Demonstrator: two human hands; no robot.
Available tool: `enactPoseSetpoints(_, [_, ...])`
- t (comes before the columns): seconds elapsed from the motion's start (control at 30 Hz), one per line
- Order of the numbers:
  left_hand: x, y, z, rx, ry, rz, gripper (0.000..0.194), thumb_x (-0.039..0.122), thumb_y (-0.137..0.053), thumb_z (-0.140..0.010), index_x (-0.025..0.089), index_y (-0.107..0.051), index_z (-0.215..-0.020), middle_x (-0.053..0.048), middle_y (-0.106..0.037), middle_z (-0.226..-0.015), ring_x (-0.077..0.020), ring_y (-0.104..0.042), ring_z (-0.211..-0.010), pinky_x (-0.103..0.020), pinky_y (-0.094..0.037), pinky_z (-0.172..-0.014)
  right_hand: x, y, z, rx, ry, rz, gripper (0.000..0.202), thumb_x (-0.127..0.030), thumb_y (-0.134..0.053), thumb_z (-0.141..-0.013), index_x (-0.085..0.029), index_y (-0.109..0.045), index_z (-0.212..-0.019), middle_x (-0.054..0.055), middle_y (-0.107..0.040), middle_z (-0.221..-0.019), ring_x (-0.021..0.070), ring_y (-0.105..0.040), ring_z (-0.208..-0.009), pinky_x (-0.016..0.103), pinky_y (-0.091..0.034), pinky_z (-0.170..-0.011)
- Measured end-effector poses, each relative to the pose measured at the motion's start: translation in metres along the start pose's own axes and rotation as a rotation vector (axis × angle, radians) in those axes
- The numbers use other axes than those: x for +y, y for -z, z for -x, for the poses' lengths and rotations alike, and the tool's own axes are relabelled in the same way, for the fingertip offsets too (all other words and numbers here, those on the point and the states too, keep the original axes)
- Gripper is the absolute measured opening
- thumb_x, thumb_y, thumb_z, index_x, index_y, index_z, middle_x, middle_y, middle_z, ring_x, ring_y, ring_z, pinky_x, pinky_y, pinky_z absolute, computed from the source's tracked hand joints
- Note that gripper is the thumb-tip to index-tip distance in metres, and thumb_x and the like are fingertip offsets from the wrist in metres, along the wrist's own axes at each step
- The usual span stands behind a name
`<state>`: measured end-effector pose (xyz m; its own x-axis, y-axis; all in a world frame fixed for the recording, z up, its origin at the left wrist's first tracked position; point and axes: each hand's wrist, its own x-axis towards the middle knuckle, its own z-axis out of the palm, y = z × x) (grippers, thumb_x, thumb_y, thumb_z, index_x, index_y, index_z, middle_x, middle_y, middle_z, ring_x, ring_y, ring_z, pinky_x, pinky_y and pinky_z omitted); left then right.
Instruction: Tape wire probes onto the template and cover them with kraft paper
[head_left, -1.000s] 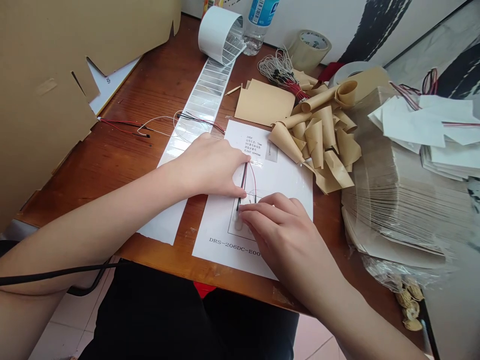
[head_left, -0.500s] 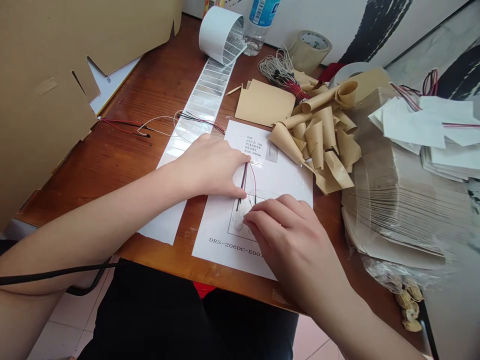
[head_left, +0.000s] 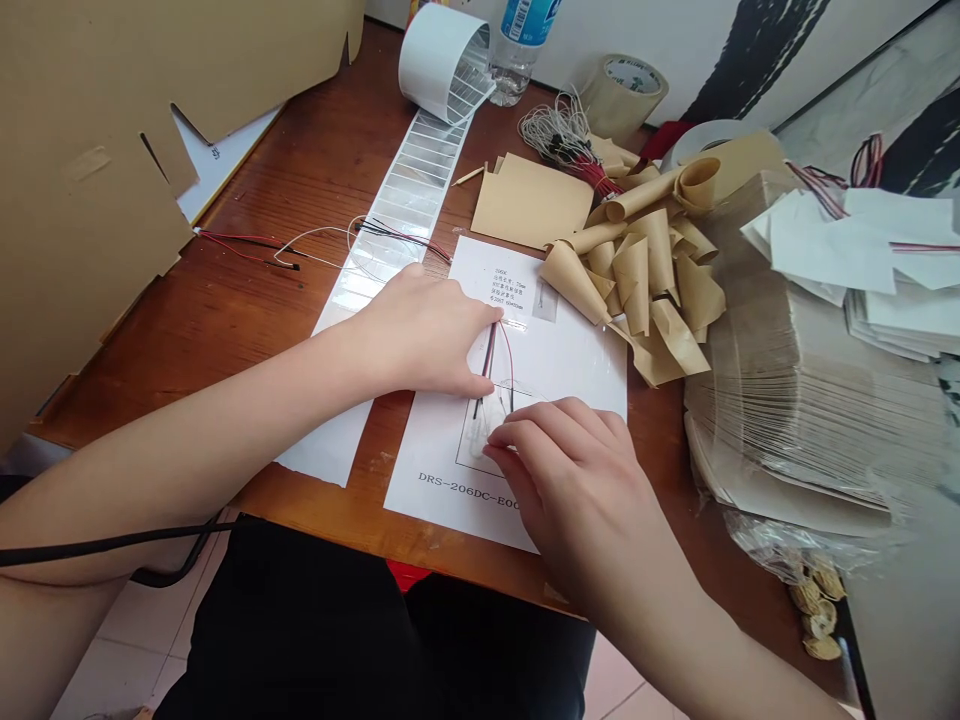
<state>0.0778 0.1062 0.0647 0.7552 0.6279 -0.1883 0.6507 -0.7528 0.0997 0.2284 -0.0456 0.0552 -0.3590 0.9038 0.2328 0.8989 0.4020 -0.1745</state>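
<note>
A printed paper sheet point(head_left: 442, 440) lies on the table, with a rectangle outline and text on it. Several red and black wires point(head_left: 511, 350) run down the sheet into the outline. Over their upper part lies my left hand point(head_left: 427, 335), index finger and thumb spread apart, the index tip pressing at the wires' top end. My right hand point(head_left: 577, 460) is closed in a pinch inside the outline, on what looks like a thin white wire point(head_left: 517, 382) that loops above the fingers. The exact spot between the fingertips is hidden.
Left of the sheet runs a label strip point(head_left: 427, 160) with a wire harness point(head_left: 289, 250) across it. Kraft paper pieces point(head_left: 637, 260), a wire bundle point(head_left: 559, 135), a tape roll point(head_left: 622, 95) and a bottle point(head_left: 517, 50) stand behind. Right is a paper stack point(head_left: 795, 400); left, a cardboard box point(head_left: 90, 200).
My right hand has shifted very slightly to the left and up, staying pinched. My left hand keeps its place on the wires. The whole view has moved a little.
</note>
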Motion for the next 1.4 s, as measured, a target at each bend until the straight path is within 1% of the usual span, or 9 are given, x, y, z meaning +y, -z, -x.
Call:
enactPoseSetpoints(0.17, [0.000,-0.001,0.000,-0.003,-0.003,0.004,0.073,0.068,-0.055,-0.084,0.027,-0.061,-0.144,-0.010,-0.078,-0.109,-0.0322,-0.068,-0.107,-0.044,-0.039,-0.098,-0.002,-0.002,0.002,0.016,0.003,-0.074,0.017,-0.008,-0.060,-0.099,-0.015,-0.068,-0.085,0.006,-0.071,-0.086,0.0208,-0.056,-0.081,0.035,-0.037,-0.074])
enactPoseSetpoints(0.47, [-0.002,-0.003,-0.001,0.014,-0.015,-0.012,0.073,0.070,-0.054,-0.084,0.027,-0.063,-0.142,-0.011,-0.078,-0.108,-0.0328,-0.069,-0.105,-0.044,-0.040,-0.093,-0.005,-0.007,0.004,-0.003,0.044,-0.065,0.027,-0.004,-0.051,-0.100,-0.017,-0.069,-0.084,0.005,-0.071,-0.082,0.0203,-0.054,-0.079,0.034,-0.036,-0.071])
enactPoseSetpoints(0.6, [-0.003,-0.003,-0.001,0.019,-0.022,-0.011,0.072,0.070,-0.055,-0.084,0.027,-0.063,-0.141,-0.011,-0.078,-0.107,-0.0324,-0.069,-0.104,-0.043,-0.041,-0.092,-0.009,-0.009,0.005,-0.008,0.063,-0.034,0.028,0.000,-0.050,-0.097,-0.016,-0.070,-0.084,0.006,-0.068,-0.079,0.0206,-0.051,-0.076,0.034,-0.035,-0.069])
enactPoseSetpoints(0.77, [-0.001,-0.003,0.000,0.015,-0.009,-0.009,0.072,0.069,-0.056,-0.084,0.028,-0.062,-0.142,-0.010,-0.078,-0.108,-0.0317,-0.068,-0.105,-0.043,-0.041,-0.094,-0.009,-0.007,0.004,0.005,0.095,0.019,0.028,0.000,-0.052,-0.095,-0.015,-0.071,-0.082,0.004,-0.055,-0.069,0.0204,-0.041,-0.070,0.034,-0.032,-0.066])
enactPoseSetpoints(0.83, [0.000,-0.002,0.000,0.006,-0.004,-0.008,0.072,0.069,-0.056,-0.084,0.027,-0.062,-0.142,-0.011,-0.078,-0.107,-0.0326,-0.069,-0.104,-0.044,-0.041,-0.094,-0.010,-0.006,0.005,-0.001,0.100,0.024,0.027,0.001,-0.053,-0.094,-0.014,-0.072,-0.082,0.003,-0.053,-0.068,0.0202,-0.040,-0.069,0.034,-0.031,-0.065])
enactPoseSetpoints(0.97, [0.002,-0.002,-0.001,-0.001,-0.006,-0.004,0.074,0.068,-0.056,-0.083,0.024,-0.062,-0.143,-0.012,-0.078,-0.106,-0.0336,-0.069,-0.102,-0.045,-0.041,-0.094,-0.011,-0.005,0.008,-0.035,0.095,-0.008,0.027,0.000,-0.052,-0.094,-0.013,-0.073,-0.085,0.003,-0.053,-0.068,0.0199,-0.040,-0.067,0.034,-0.031,-0.064])
enactPoseSetpoints(1.13, [0.001,0.000,-0.002,-0.017,0.002,0.007,0.073,0.068,-0.057,-0.084,0.026,-0.060,-0.144,-0.010,-0.078,-0.108,-0.0321,-0.069,-0.103,-0.044,-0.042,-0.095,-0.013,-0.004,0.011,-0.071,0.062,-0.056,0.028,0.001,-0.050,-0.095,-0.014,-0.074,-0.087,0.003,-0.055,-0.069,0.0194,-0.042,-0.067,0.033,-0.032,-0.064])
enactPoseSetpoints(1.3, [0.000,0.001,-0.002,-0.029,0.013,0.030,0.071,0.068,-0.060,-0.084,0.025,-0.062,-0.140,-0.009,-0.078,-0.107,-0.0315,-0.069,-0.103,-0.043,-0.043,-0.095,-0.013,-0.003,0.011,-0.038,0.037,-0.073,0.029,-0.003,-0.050,-0.098,-0.014,-0.073,-0.085,0.003,-0.056,-0.070,0.0191,-0.043,-0.067,0.033,-0.031,-0.064])
enactPoseSetpoints(1.4, [-0.001,-0.001,-0.002,-0.011,0.016,0.054,0.073,0.069,-0.062,-0.083,0.024,-0.062,-0.140,-0.009,-0.078,-0.109,-0.0323,-0.069,-0.106,-0.042,-0.044,-0.095,-0.014,-0.004,0.012,-0.023,0.038,-0.075,0.029,-0.004,-0.051,-0.099,-0.014,-0.073,-0.084,0.003,-0.055,-0.069,0.0193,-0.043,-0.068,0.033,-0.031,-0.064])
